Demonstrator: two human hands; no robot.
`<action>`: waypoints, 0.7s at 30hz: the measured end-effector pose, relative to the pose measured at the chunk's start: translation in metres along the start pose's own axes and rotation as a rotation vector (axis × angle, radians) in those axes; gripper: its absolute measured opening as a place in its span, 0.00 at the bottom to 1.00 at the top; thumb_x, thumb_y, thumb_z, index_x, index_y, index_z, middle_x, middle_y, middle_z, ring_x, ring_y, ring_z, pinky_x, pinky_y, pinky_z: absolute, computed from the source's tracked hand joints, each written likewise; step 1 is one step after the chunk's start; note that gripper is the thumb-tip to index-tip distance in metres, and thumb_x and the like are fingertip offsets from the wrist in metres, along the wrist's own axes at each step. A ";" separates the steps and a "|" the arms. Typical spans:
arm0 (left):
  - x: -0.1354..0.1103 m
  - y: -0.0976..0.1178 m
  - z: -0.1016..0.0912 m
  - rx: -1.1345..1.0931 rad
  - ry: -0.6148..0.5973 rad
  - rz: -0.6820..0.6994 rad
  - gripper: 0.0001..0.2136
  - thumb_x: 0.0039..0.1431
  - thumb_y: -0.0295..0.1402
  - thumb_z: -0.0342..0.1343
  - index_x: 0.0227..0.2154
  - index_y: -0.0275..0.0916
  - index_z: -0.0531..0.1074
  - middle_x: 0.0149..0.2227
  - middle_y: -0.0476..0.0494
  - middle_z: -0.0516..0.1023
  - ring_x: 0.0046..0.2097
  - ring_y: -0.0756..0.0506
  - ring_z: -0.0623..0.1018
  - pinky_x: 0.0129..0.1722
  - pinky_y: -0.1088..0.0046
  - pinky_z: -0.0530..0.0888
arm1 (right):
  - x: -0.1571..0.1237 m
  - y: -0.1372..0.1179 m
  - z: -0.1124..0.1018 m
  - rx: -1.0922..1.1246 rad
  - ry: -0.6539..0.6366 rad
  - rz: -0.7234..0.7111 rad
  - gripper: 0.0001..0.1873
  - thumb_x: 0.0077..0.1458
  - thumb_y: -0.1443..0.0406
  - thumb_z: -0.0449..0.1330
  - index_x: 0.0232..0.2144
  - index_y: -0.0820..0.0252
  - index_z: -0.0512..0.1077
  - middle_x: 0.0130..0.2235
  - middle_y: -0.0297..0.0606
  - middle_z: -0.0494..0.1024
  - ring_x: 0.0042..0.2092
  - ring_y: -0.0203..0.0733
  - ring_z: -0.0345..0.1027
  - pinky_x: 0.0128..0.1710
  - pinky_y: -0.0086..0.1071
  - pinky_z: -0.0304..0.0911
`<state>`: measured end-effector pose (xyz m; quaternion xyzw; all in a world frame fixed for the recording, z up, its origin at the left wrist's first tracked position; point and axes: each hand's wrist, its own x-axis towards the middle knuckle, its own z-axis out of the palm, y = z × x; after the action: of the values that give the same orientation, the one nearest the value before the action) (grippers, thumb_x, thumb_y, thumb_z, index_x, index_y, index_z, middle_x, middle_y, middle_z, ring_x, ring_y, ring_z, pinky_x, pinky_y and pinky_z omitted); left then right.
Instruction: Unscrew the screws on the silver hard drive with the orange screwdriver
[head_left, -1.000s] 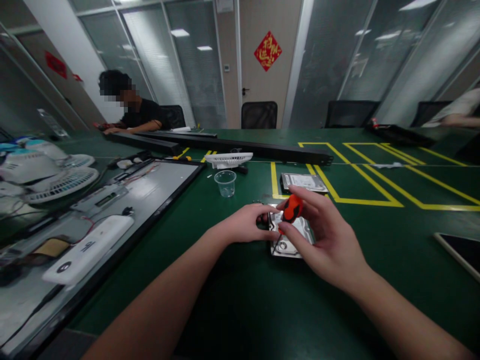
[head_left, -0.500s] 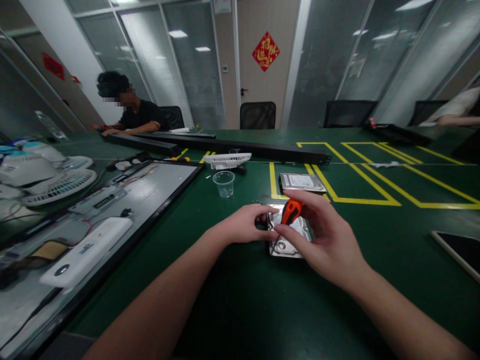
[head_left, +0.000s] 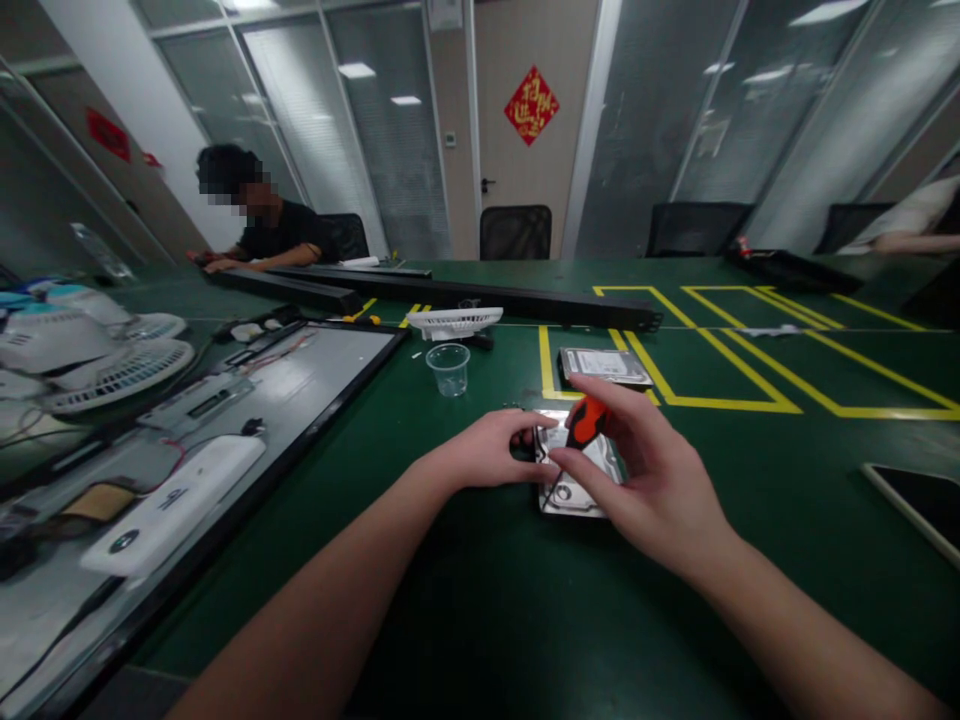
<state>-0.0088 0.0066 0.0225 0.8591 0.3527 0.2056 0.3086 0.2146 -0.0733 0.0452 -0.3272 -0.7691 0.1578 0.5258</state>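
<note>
A silver hard drive (head_left: 576, 497) lies flat on the green table in front of me. My left hand (head_left: 487, 450) holds it at its left side, thumb and forefinger reaching onto the top. Pinched in my right hand (head_left: 664, 480) is an orange and black screwdriver (head_left: 588, 422), tilted, its thin shaft pointing down at the drive's near left corner. The exact spot under the tip is too small to make out. Just behind, a second hard drive (head_left: 606, 366) rests by the yellow tape. My right hand covers part of the first drive.
A clear plastic cup (head_left: 448, 372) and a white fan part (head_left: 455, 320) stand beyond my left hand. A large panel (head_left: 300, 385) carries a white box (head_left: 176, 505) on the left. A phone (head_left: 922, 505) lies right. Long black bars (head_left: 510, 297) cross behind; a person (head_left: 277, 225) sits there.
The screwdriver handle has turned in my right hand's fingers and leans slightly more to the right. My left hand and the hard drive stay in place.
</note>
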 end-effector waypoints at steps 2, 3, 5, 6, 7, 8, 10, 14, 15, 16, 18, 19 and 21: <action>0.000 -0.001 0.000 0.013 0.002 -0.011 0.26 0.60 0.48 0.75 0.57 0.42 0.82 0.50 0.40 0.85 0.48 0.37 0.82 0.47 0.64 0.75 | -0.001 0.000 0.001 0.066 0.005 0.026 0.37 0.68 0.65 0.72 0.72 0.39 0.66 0.62 0.41 0.81 0.59 0.52 0.82 0.61 0.49 0.79; 0.000 -0.001 0.000 0.016 0.005 -0.013 0.27 0.59 0.48 0.76 0.57 0.41 0.82 0.49 0.40 0.85 0.48 0.37 0.82 0.47 0.64 0.75 | -0.001 0.000 0.001 0.095 0.005 0.036 0.37 0.67 0.66 0.72 0.72 0.40 0.66 0.60 0.41 0.81 0.58 0.51 0.83 0.60 0.48 0.80; 0.000 -0.002 0.001 0.016 0.009 -0.008 0.28 0.59 0.49 0.76 0.58 0.41 0.82 0.49 0.40 0.85 0.48 0.37 0.82 0.47 0.64 0.75 | -0.002 0.000 0.000 0.122 -0.006 0.037 0.35 0.68 0.67 0.71 0.71 0.41 0.66 0.58 0.41 0.81 0.57 0.51 0.83 0.59 0.47 0.80; 0.000 -0.003 0.001 0.012 0.010 -0.004 0.28 0.59 0.49 0.76 0.58 0.42 0.82 0.50 0.40 0.85 0.48 0.37 0.82 0.47 0.63 0.75 | -0.002 -0.001 0.000 0.119 -0.019 0.030 0.35 0.68 0.67 0.71 0.71 0.41 0.67 0.58 0.41 0.81 0.58 0.51 0.82 0.60 0.47 0.80; 0.000 -0.003 0.001 0.006 0.013 0.000 0.28 0.59 0.49 0.76 0.58 0.42 0.82 0.51 0.39 0.85 0.48 0.37 0.82 0.48 0.63 0.76 | -0.002 -0.001 -0.001 0.108 -0.030 0.019 0.34 0.68 0.67 0.70 0.71 0.41 0.67 0.59 0.41 0.81 0.58 0.52 0.82 0.60 0.48 0.80; 0.000 -0.003 0.002 -0.003 0.016 0.003 0.28 0.59 0.48 0.76 0.59 0.42 0.82 0.52 0.39 0.85 0.49 0.36 0.82 0.48 0.63 0.76 | -0.002 -0.002 -0.001 0.094 -0.041 0.008 0.35 0.68 0.67 0.70 0.72 0.40 0.67 0.60 0.41 0.81 0.59 0.53 0.81 0.61 0.49 0.79; 0.000 -0.003 0.003 -0.023 0.022 0.006 0.28 0.59 0.47 0.76 0.59 0.41 0.81 0.52 0.39 0.85 0.49 0.36 0.82 0.49 0.62 0.76 | -0.002 -0.002 -0.002 0.066 -0.059 -0.006 0.36 0.69 0.67 0.69 0.73 0.40 0.67 0.60 0.41 0.81 0.59 0.54 0.81 0.61 0.51 0.78; 0.001 -0.002 0.002 -0.029 0.017 0.013 0.28 0.59 0.46 0.76 0.59 0.41 0.82 0.50 0.40 0.85 0.49 0.36 0.82 0.48 0.62 0.76 | -0.001 -0.002 -0.004 0.039 -0.076 -0.010 0.36 0.70 0.67 0.66 0.75 0.38 0.66 0.58 0.41 0.82 0.57 0.55 0.81 0.59 0.52 0.78; 0.001 -0.002 0.002 -0.026 0.016 0.009 0.28 0.59 0.47 0.76 0.59 0.41 0.82 0.49 0.40 0.85 0.48 0.36 0.82 0.47 0.62 0.76 | -0.001 -0.002 -0.004 0.038 -0.077 -0.006 0.36 0.70 0.67 0.66 0.75 0.38 0.66 0.59 0.41 0.82 0.57 0.54 0.81 0.59 0.52 0.78; 0.001 -0.001 0.002 -0.023 0.014 0.004 0.28 0.59 0.47 0.76 0.59 0.41 0.82 0.49 0.40 0.85 0.47 0.37 0.82 0.47 0.63 0.76 | -0.001 -0.002 -0.004 0.036 -0.076 -0.001 0.37 0.70 0.66 0.66 0.75 0.38 0.65 0.60 0.41 0.81 0.57 0.54 0.81 0.59 0.52 0.78; 0.001 0.000 0.001 -0.016 0.010 -0.003 0.29 0.59 0.47 0.76 0.60 0.42 0.82 0.48 0.41 0.84 0.45 0.38 0.81 0.46 0.64 0.75 | -0.001 -0.002 -0.004 0.032 -0.074 0.011 0.37 0.70 0.66 0.66 0.76 0.39 0.64 0.62 0.42 0.80 0.59 0.54 0.80 0.59 0.51 0.77; 0.001 0.000 0.001 -0.011 0.009 -0.002 0.29 0.59 0.46 0.75 0.60 0.42 0.81 0.48 0.41 0.84 0.45 0.38 0.80 0.45 0.64 0.74 | -0.001 -0.002 -0.003 0.037 -0.071 0.016 0.38 0.70 0.66 0.66 0.76 0.39 0.63 0.62 0.42 0.80 0.59 0.54 0.80 0.59 0.51 0.77; 0.001 0.001 0.001 -0.006 0.008 0.008 0.29 0.59 0.46 0.75 0.61 0.42 0.81 0.48 0.42 0.84 0.45 0.39 0.80 0.45 0.64 0.74 | -0.002 -0.002 -0.002 0.069 -0.062 0.029 0.38 0.70 0.67 0.66 0.76 0.40 0.62 0.61 0.42 0.80 0.57 0.52 0.80 0.58 0.49 0.78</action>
<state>-0.0074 0.0067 0.0224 0.8588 0.3499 0.2114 0.3087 0.2164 -0.0766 0.0464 -0.3147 -0.7745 0.2018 0.5102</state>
